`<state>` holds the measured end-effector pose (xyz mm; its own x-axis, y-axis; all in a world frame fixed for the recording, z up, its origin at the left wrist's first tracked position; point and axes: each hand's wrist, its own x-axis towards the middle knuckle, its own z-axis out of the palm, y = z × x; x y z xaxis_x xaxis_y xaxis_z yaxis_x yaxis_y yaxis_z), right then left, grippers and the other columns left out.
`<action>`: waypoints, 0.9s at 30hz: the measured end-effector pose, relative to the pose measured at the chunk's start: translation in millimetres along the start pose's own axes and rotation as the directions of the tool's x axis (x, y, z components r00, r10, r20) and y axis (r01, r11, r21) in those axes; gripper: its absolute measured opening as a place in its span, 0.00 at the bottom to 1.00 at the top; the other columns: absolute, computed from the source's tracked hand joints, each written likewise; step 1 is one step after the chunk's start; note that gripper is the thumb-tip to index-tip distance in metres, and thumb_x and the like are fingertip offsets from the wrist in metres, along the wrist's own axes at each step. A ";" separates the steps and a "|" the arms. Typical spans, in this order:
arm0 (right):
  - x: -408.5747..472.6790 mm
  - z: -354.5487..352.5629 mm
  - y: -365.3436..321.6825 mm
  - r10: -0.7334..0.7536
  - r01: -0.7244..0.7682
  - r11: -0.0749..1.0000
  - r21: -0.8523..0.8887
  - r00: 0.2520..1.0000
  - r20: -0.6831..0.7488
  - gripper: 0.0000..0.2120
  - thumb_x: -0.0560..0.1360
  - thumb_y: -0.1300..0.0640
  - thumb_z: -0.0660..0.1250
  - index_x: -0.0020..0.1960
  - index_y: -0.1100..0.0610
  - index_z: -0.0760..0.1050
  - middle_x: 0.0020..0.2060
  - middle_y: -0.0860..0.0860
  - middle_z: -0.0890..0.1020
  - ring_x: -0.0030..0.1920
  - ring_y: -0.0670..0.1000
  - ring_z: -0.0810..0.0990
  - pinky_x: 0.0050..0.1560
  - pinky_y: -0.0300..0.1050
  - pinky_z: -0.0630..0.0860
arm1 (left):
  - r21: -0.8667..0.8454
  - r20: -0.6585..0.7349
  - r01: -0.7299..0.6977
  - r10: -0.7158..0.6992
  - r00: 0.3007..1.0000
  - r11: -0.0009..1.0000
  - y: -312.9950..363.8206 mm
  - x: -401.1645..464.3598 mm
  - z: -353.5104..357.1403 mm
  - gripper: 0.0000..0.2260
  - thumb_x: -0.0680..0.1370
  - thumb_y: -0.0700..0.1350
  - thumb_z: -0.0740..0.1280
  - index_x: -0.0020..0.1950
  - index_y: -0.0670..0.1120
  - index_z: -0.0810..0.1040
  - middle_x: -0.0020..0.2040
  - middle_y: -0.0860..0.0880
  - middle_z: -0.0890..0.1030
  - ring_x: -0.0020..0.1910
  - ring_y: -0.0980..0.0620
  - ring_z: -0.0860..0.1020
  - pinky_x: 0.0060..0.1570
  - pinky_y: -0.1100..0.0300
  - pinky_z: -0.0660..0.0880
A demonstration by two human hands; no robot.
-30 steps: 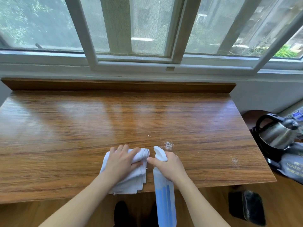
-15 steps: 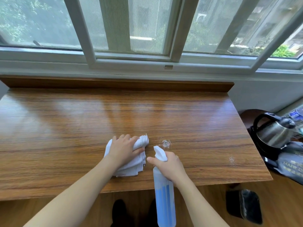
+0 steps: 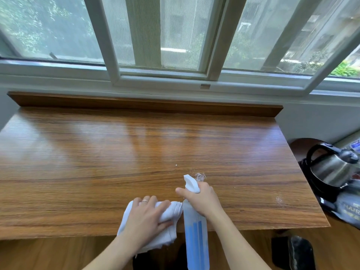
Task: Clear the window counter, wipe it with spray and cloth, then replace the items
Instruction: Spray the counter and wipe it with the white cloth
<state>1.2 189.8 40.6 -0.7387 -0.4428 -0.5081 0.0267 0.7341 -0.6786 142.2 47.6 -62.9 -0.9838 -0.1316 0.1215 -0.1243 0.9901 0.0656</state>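
Note:
The wooden window counter [image 3: 136, 152] fills the view below the window. My left hand [image 3: 146, 217] grips a folded white cloth [image 3: 171, 211] and presses it on the counter's front edge; part of the cloth hangs over the edge. My right hand [image 3: 200, 199] holds the neck of a clear spray bottle [image 3: 195, 236] with blue liquid and a white nozzle, just right of the cloth. A patch of spray droplets [image 3: 200, 176] lies ahead of the nozzle, and a smaller droplet patch [image 3: 279, 199] lies near the right edge.
A steel kettle [image 3: 331, 170] with a black handle sits on a low surface right of the counter, beside a dark bag [image 3: 348, 209]. A black object [image 3: 292, 252] lies on the floor at lower right. A raised wooden ledge [image 3: 144, 104] backs the counter under the window frame.
My left hand went forward with the cloth, then pulled it back to the front edge beside the bottle. My right hand and the bottle have barely moved.

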 end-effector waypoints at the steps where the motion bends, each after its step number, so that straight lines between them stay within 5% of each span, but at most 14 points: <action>1: 0.1 -0.1 -1.6 0.002 -0.002 1.000 0.010 1.000 -0.003 0.20 0.71 0.39 0.72 0.42 0.57 0.78 0.37 0.52 0.83 0.37 0.48 0.77 0.40 0.45 0.72 | 0.007 -0.009 -0.007 0.007 1.000 1.000 -3.8 6.5 -0.5 0.22 0.69 0.70 0.62 0.52 0.57 0.78 0.37 0.51 0.75 0.36 0.46 0.76 0.36 0.51 0.69; 4: 0.0 -0.9 -6.8 0.010 -0.010 1.000 0.022 1.000 -0.012 0.20 0.72 0.40 0.72 0.44 0.57 0.78 0.42 0.54 0.84 0.39 0.48 0.78 0.40 0.45 0.72 | 0.032 -0.023 0.020 -0.019 1.000 0.999 -20.0 33.2 -1.4 0.22 0.70 0.68 0.60 0.54 0.56 0.78 0.38 0.49 0.76 0.37 0.45 0.77 0.36 0.52 0.70; 14: 6.3 -1.9 -14.1 -0.030 0.029 0.999 0.020 1.000 0.010 0.17 0.72 0.41 0.71 0.37 0.52 0.70 0.32 0.46 0.73 0.32 0.46 0.70 0.35 0.42 0.66 | 0.076 -0.029 0.154 -0.152 0.988 0.985 -71.6 120.9 6.1 0.24 0.73 0.70 0.54 0.53 0.55 0.78 0.40 0.47 0.79 0.40 0.42 0.79 0.38 0.51 0.70; 27: 16.1 -4.7 -19.8 -0.070 0.070 0.998 0.004 0.997 0.013 0.18 0.71 0.39 0.72 0.36 0.51 0.71 0.30 0.46 0.73 0.32 0.46 0.71 0.37 0.43 0.67 | -0.041 -0.019 0.032 -0.032 0.999 0.999 -19.6 21.8 3.6 0.21 0.69 0.69 0.62 0.49 0.56 0.79 0.36 0.52 0.76 0.36 0.47 0.77 0.38 0.53 0.68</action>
<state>-14.3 170.6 48.4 -0.7303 -0.4998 -0.4658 -0.0227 0.6992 -0.7146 122.7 25.5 -65.2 -0.9766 -0.1645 0.1382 -0.1500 0.9826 0.1099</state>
